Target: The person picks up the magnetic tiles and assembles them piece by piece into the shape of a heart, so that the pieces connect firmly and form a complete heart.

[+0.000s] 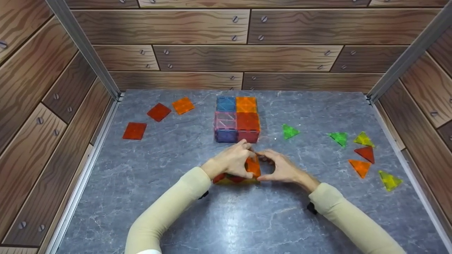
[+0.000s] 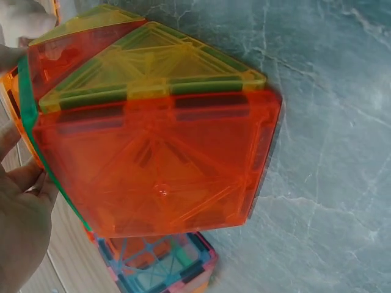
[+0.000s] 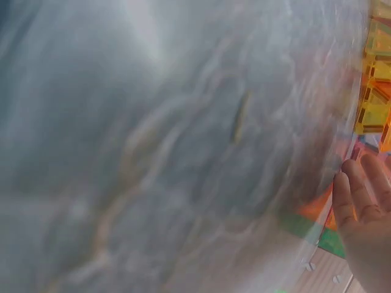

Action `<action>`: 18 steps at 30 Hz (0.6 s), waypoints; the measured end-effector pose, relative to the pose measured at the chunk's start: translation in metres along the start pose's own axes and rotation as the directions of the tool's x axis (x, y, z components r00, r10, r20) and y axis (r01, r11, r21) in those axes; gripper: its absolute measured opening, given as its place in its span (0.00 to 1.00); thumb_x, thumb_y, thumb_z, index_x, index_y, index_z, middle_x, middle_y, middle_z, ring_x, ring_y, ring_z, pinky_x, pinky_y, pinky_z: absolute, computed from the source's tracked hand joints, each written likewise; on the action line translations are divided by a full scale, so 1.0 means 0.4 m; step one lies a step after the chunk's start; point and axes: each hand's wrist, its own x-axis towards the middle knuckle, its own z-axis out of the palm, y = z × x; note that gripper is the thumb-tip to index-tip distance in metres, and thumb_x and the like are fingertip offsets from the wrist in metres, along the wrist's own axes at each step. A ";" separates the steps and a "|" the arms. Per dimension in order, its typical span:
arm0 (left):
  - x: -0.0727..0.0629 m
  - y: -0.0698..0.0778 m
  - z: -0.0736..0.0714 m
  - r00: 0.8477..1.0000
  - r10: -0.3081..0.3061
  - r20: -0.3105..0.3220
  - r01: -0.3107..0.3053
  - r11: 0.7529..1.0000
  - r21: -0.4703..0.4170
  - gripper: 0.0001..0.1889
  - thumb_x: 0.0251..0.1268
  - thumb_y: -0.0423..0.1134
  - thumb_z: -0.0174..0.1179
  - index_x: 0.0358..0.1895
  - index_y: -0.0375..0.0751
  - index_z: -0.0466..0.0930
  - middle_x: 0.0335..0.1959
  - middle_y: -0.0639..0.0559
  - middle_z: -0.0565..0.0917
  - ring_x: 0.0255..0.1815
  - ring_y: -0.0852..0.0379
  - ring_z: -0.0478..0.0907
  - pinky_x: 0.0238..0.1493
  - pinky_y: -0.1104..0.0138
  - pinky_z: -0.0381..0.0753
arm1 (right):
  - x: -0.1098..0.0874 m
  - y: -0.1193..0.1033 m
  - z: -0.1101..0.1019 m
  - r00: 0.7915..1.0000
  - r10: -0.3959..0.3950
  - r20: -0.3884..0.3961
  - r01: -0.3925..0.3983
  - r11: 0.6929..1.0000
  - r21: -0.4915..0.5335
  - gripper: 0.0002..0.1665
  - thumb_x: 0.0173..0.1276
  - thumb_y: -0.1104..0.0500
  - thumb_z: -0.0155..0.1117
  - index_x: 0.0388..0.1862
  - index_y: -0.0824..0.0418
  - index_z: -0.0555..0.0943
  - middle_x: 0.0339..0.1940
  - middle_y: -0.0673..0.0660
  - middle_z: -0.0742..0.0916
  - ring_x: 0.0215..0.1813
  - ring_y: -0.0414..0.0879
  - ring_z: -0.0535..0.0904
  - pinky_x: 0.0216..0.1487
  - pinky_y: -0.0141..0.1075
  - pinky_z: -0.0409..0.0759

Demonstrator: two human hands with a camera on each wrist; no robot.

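A low block of magnetic tiles (image 2: 159, 171), with red-orange square sides and yellow triangles above, lies on the table before me. My left hand (image 1: 235, 160) reaches over it and holds an orange square tile (image 1: 253, 167) on top, thumb toward the front edge and fingers toward the back. On the right side, my right hand (image 1: 282, 167) curves thumb and fingers to the front and rear corners of that same tile. A green edge (image 2: 40, 143) shows beneath it in the left wrist view. Right-hand fingers (image 3: 345, 198) touch the block in the right wrist view. The hands partly hide the block.
Just behind stands a larger tile block (image 1: 226, 121) in blue, orange, pink and red. Flat red tiles (image 1: 134, 131) and an orange tile (image 1: 183, 105) lie at left. Several loose triangles, including a green triangle (image 1: 290, 131) and an orange triangle (image 1: 360, 168), lie at right.
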 end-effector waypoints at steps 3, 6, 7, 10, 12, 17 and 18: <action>-0.002 -0.002 0.002 1.000 -0.012 -0.002 0.012 0.999 -0.030 0.26 0.57 0.59 0.74 0.56 0.51 0.88 0.66 0.46 0.82 0.68 0.47 0.74 0.74 0.58 0.76 | 0.006 0.000 0.008 1.000 -0.009 -0.005 0.009 1.000 -0.017 0.49 0.54 0.42 0.86 0.71 0.59 0.78 0.65 0.57 0.85 0.63 0.53 0.83 0.66 0.52 0.82; -0.015 -0.011 0.005 1.000 -0.003 -0.027 0.001 0.998 -0.066 0.30 0.59 0.62 0.73 0.60 0.50 0.86 0.66 0.46 0.81 0.69 0.47 0.75 0.75 0.57 0.76 | 0.012 0.001 0.011 1.000 -0.010 -0.006 0.009 1.000 -0.028 0.47 0.53 0.44 0.87 0.69 0.60 0.80 0.62 0.57 0.86 0.61 0.52 0.84 0.64 0.50 0.83; -0.021 -0.015 0.007 0.999 0.001 -0.039 -0.004 0.997 -0.079 0.32 0.59 0.63 0.73 0.62 0.50 0.85 0.66 0.47 0.80 0.68 0.47 0.75 0.74 0.57 0.77 | 0.012 0.001 0.011 1.000 -0.012 -0.006 0.012 0.999 -0.037 0.47 0.53 0.43 0.87 0.69 0.59 0.80 0.62 0.57 0.86 0.60 0.52 0.84 0.64 0.50 0.84; -0.047 -0.030 0.011 0.996 0.006 -0.084 -0.015 0.994 -0.108 0.37 0.58 0.66 0.74 0.66 0.49 0.82 0.63 0.49 0.80 0.63 0.50 0.76 0.67 0.59 0.81 | 0.014 0.000 0.010 1.000 -0.012 -0.004 0.012 0.999 -0.051 0.49 0.52 0.42 0.88 0.70 0.57 0.80 0.62 0.56 0.87 0.60 0.52 0.84 0.64 0.51 0.83; -0.067 -0.041 0.013 0.995 -0.013 -0.102 0.000 0.992 -0.125 0.39 0.56 0.67 0.74 0.67 0.49 0.81 0.62 0.50 0.79 0.60 0.51 0.76 0.64 0.59 0.81 | 0.014 -0.002 0.010 1.000 -0.008 -0.004 0.008 0.998 -0.062 0.49 0.51 0.40 0.88 0.70 0.56 0.80 0.62 0.55 0.87 0.61 0.52 0.84 0.65 0.52 0.82; -0.118 -0.067 0.017 0.991 -0.080 -0.107 0.060 0.981 -0.183 0.43 0.56 0.68 0.74 0.73 0.52 0.76 0.65 0.51 0.78 0.62 0.51 0.74 0.66 0.56 0.81 | 0.015 -0.008 0.011 1.000 0.030 0.000 -0.030 0.997 -0.077 0.51 0.48 0.39 0.89 0.70 0.55 0.81 0.64 0.55 0.88 0.65 0.54 0.82 0.71 0.55 0.78; -0.127 -0.072 0.018 0.990 -0.090 -0.109 0.067 0.978 -0.196 0.44 0.56 0.68 0.74 0.73 0.52 0.75 0.65 0.51 0.78 0.62 0.51 0.74 0.67 0.55 0.80 | 0.016 -0.009 0.012 0.999 0.034 0.001 -0.034 0.996 -0.081 0.51 0.47 0.39 0.89 0.70 0.56 0.81 0.64 0.56 0.87 0.66 0.54 0.81 0.72 0.56 0.77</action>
